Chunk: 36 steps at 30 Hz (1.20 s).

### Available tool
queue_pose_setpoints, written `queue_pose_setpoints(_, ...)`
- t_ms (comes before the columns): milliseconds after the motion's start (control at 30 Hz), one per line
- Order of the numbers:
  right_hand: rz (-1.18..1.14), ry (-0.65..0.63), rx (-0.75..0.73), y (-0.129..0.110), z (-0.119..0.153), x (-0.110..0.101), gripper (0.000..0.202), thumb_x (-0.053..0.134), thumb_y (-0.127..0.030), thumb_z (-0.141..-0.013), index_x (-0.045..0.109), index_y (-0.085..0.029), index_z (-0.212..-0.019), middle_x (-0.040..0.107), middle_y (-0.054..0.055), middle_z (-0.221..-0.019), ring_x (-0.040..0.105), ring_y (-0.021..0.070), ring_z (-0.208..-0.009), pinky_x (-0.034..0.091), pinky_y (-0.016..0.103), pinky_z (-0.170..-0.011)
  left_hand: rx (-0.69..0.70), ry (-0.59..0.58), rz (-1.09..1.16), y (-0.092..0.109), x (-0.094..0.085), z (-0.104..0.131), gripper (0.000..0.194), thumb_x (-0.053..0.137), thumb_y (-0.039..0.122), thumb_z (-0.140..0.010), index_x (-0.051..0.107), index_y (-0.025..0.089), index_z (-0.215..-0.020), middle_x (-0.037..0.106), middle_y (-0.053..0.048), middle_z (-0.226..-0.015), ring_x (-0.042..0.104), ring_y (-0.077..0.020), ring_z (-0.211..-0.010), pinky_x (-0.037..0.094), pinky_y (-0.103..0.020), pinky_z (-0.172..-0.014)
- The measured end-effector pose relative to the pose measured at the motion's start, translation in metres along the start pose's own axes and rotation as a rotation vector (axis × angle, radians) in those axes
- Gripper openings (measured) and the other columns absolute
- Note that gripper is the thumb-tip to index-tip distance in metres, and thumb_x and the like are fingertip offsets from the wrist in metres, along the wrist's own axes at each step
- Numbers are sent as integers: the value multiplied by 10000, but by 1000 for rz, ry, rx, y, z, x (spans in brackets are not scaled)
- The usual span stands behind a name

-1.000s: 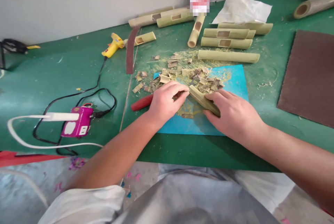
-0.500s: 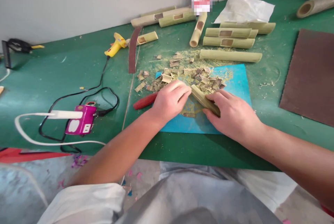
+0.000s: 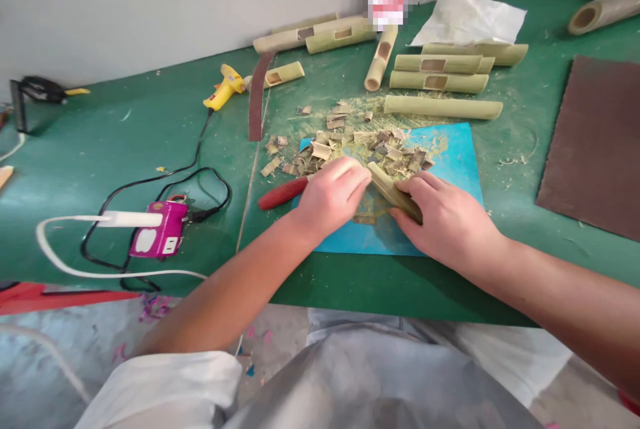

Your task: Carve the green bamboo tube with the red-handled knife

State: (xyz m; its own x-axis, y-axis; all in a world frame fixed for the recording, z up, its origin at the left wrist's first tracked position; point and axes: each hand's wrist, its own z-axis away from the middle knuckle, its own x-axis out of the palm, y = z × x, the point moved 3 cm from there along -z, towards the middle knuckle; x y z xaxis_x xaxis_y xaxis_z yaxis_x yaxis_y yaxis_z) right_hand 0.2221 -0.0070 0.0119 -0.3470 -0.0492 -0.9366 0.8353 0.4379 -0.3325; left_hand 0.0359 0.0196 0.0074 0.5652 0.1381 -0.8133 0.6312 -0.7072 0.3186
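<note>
My right hand (image 3: 445, 216) is wrapped round a short green bamboo tube (image 3: 385, 184), which slants over the blue sheet (image 3: 460, 156). Close to the tube's upper left end, my left hand (image 3: 334, 190) is closed, thumb and fingers pinched together; whatever is in them is hidden. A tool's red handle (image 3: 283, 194) lies beside the left hand, its far end out of sight behind that hand. Bamboo chips (image 3: 323, 150) and fine shavings are heaped on the blue sheet just beyond both hands.
Cut bamboo tubes (image 3: 443, 106) lie at the back of the green table (image 3: 285, 282), several with square openings. To the left are a yellow glue gun (image 3: 225, 88), a brown strip (image 3: 257, 102) and a purple power adapter (image 3: 159, 229) with cables. A brown sheet (image 3: 595, 149) lies right.
The view has shifted slightly, and my left hand appears a little further right, near the tube's end. My right hand keeps its hold on the bamboo tube.
</note>
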Motion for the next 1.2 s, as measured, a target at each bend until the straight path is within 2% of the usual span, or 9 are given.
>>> queue_pose_setpoints(100,-8,6,-7,0,0,1,180,593,-260,-882,677,-157,-1003,678,102,-966,631,244,-835,440,330,-680,56,0,-8,3,1,-1,225,484,181,-1019,635,172,-852,685,-71,-883,643,-165,-837,538,-299,-803)
queue_pose_setpoints(200,-16,21,-4,1,-1,1,175,598,-270,-882,675,-164,-996,675,95,-948,627,236,-824,439,322,-680,20,41,-12,3,1,-1,204,498,180,-1017,647,165,-879,681,-65,-858,646,-161,-828,542,-287,-789)
queue_pose_setpoints(333,-26,26,-6,2,-1,1,162,602,-275,-879,674,-168,-978,665,88,-921,619,223,-805,431,311,-669,46,-1,29,6,6,1,164,530,193,-1008,670,157,-932,689,-71,-877,655,-161,-829,545,-279,-770)
queue_pose_setpoints(467,-43,14,10,3,-2,0,155,596,-276,-878,671,-174,-967,665,88,-925,611,218,-794,421,308,-659,31,45,63,6,7,2,154,532,209,-1014,673,172,-965,700,-66,-896,665,-155,-845,543,-281,-786)
queue_pose_setpoints(567,-45,-6,14,2,-2,0,148,596,-256,-876,670,-169,-969,667,89,-932,614,219,-798,414,309,-658,60,6,63,8,9,2,153,546,215,-1007,668,172,-927,696,-67,-876,660,-157,-820,537,-274,-751)
queue_pose_setpoints(700,-41,-23,25,1,-2,-1,171,604,-270,-880,671,-159,-992,672,97,-949,619,226,-808,417,312,-665,47,30,52,9,8,2,157,538,195,-1007,664,164,-919,690,-65,-867,655,-152,-810,534,-272,-752)
queue_pose_setpoints(867,-50,-20,31,1,-2,0,161,604,-260,-872,670,-165,-983,675,96,-956,618,224,-807,417,314,-669,68,-17,69,11,9,2,176,536,221,-1008,675,175,-910,700,-73,-891,666,-163,-831,543,-279,-747)
queue_pose_setpoints(1033,-63,-11,43,3,-3,0,168,613,-283,-865,674,-181,-983,686,89,-964,622,218,-791,429,311,-660,-16,71,164,8,4,-1,118,605,229,-976,692,171,-922,721,-62,-873,676,-158,-828,552,-283,-771)
queue_pose_setpoints(1200,-67,-27,57,4,-5,-1,185,626,-280,-857,676,-174,-1000,694,97,-982,636,226,-813,442,314,-678,-267,82,257,3,5,-1,50,686,165,-901,710,189,-938,737,-24,-869,675,-132,-758,551,-246,-722)
